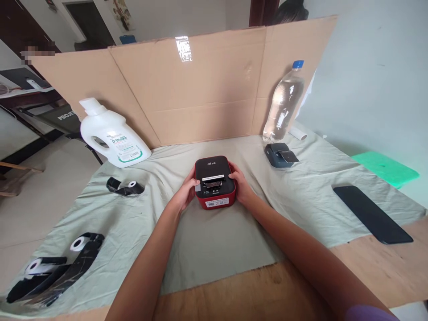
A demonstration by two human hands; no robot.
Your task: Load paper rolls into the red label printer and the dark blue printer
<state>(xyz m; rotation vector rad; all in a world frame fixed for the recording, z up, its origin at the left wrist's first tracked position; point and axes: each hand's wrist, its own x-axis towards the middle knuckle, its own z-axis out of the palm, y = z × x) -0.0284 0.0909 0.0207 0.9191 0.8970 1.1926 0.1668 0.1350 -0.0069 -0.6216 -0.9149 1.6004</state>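
Observation:
A small red device with a black top [214,180] sits in the middle of the pale green cloth [214,240]. It looks like a label printer, with a white label strip showing in its top slot. My left hand [187,191] grips its left side, thumb resting on the top edge. My right hand [241,183] wraps its right side, fingers curled against the casing. Both hands hold the device where it rests on the cloth.
A white detergent jug [112,136] lies at the back left and a clear water bottle [284,104] leans at the back right. A small dark blue device [281,154] sits near the bottle. Black-wrapped label rolls [125,187] [67,263] lie left; a black phone [371,214] lies right. Cardboard wall [200,89] behind.

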